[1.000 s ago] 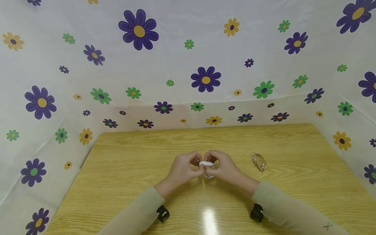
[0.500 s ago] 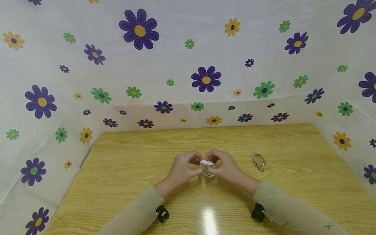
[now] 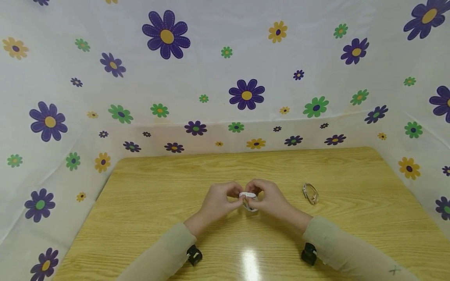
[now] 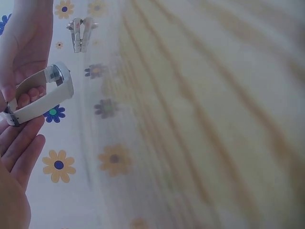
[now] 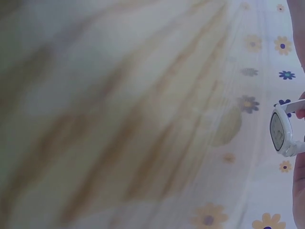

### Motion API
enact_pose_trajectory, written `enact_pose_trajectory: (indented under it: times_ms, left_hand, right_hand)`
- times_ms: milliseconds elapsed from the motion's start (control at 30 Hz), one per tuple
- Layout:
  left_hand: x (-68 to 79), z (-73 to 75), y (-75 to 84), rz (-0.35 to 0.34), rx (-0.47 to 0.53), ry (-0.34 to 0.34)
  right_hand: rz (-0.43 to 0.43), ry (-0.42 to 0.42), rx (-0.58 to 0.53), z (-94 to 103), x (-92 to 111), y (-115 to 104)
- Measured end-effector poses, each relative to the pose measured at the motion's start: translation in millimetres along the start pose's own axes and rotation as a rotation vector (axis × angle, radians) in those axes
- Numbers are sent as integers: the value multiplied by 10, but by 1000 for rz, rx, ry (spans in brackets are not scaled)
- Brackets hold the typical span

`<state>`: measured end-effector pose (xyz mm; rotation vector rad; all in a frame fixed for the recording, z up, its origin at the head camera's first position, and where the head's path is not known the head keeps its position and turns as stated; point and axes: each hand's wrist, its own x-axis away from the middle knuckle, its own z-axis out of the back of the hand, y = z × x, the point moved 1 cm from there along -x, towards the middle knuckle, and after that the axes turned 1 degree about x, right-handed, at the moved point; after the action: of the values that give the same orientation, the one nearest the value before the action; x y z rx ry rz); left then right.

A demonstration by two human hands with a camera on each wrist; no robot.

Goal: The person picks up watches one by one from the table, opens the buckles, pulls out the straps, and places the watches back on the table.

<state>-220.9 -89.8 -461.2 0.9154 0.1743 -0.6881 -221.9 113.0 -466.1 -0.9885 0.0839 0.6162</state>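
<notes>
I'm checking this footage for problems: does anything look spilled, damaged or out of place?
Nothing looks spilled or visibly damaged: the left hand and right hand hold the white watch. One small oddity is the dark cross-shaped mark on the plain right sleeve; whether stain or stitching, I can't tell.
</notes>
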Motion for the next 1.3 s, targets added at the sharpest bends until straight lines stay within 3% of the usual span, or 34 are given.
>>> enact_pose_trajectory:
  times_ms: [400, 733, 1300]
  left_hand:
    - [40, -1, -5, -8, 1, 21]
    - [40, -9, -22, 19, 79, 31]
    - [-2, -14, -60, 48, 68, -16]
  right_hand:
    - [12, -4, 14, -28, 4, -5]
    - [34, 11, 13, -20, -1, -16]
    - [32, 32, 8, 6, 12, 12]
